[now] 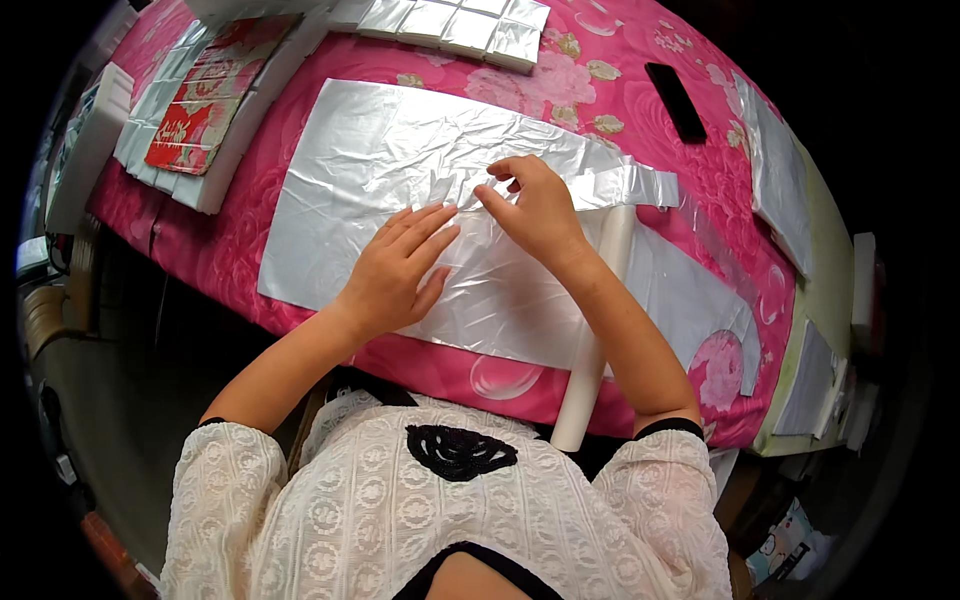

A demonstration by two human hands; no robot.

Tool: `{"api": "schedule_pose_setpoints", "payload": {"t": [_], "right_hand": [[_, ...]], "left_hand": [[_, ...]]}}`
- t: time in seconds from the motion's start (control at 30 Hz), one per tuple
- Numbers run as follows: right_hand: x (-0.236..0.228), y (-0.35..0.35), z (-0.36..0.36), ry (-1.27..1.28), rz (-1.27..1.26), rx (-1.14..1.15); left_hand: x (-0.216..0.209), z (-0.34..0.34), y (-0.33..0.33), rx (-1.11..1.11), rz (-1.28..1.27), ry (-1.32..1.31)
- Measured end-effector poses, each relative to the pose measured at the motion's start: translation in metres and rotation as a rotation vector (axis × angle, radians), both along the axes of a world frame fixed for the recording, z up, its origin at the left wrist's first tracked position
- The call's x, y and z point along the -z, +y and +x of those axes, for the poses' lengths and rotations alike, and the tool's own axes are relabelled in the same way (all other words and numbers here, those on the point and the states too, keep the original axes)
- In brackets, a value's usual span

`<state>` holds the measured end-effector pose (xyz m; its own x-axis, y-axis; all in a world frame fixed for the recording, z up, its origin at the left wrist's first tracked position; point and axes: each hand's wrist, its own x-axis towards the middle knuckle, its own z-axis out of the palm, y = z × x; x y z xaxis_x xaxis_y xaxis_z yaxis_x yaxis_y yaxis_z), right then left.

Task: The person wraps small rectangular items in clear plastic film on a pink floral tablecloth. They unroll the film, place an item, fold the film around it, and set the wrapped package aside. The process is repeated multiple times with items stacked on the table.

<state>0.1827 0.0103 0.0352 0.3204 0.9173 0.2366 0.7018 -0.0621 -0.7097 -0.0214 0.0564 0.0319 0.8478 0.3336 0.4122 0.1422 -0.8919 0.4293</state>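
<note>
A large silvery plastic sheet (330,200) lies wrinkled across the pink flowered cloth in front of me. My left hand (395,265) rests on its middle with the fingers stretched out and spread, holding nothing. Just to the right hovers my right hand (535,210), its thumb and index finger curved apart and the other fingers curled. Nothing shows between them. A flattened strip of silvery film (625,187) runs out to the right beyond that hand. Under my right forearm, a long white tube (592,375) lies over the sheet and sticks out past the table's near edge.
At the far left, white stacked packs (225,165) carry a red printed packet (205,110). Silvery wrapped bundles (450,25) stand at the far edge. A black phone (677,103) lies far right, near more folded silvery film (770,170). Pink cloth (440,365) covers the table.
</note>
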Motion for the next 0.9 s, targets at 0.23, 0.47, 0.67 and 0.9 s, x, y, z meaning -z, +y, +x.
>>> {"api": "schedule_pose_setpoints", "payload": {"t": [0.23,0.47,0.67,0.9], "right_hand": [[0.009,0.010,-0.013,-0.240,-0.342,0.019],[0.015,0.012,-0.004,-0.154,-0.344,-0.006],[0.006,0.012,-0.005,-0.081,-0.437,0.047],[-0.025,0.044,-0.038,-0.507,-0.796,0.011]], "left_hand": [[0.016,-0.041,0.038,-0.294,0.083,0.087],[0.028,-0.056,0.029,-0.279,0.082,0.219],[0.031,-0.056,0.030,-0.291,0.059,0.190],[0.032,-0.057,0.030,-0.307,0.083,0.213]]}}
